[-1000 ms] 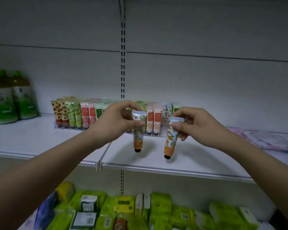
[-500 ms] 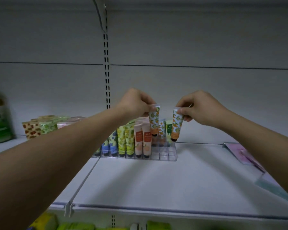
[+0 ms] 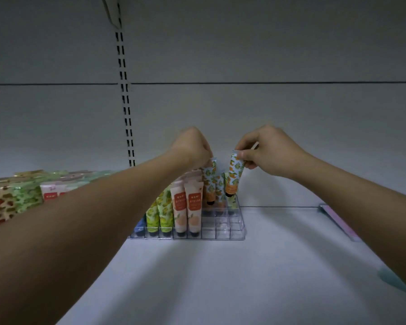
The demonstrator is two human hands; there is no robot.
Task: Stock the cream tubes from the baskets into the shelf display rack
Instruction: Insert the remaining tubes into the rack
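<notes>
Both orange-print tubes are now sinking lower toward the clear rack. The left hand is pinching one tube, the right hand another, caps downward to slot into back cells.

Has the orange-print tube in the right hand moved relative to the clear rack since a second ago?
Yes. The orange-print tube, pinched by the right hand, has gone from in front of the clear rack to over its back-right cells.

Two hands, two held orange-print tubes (caps down), one clear rack.
</notes>
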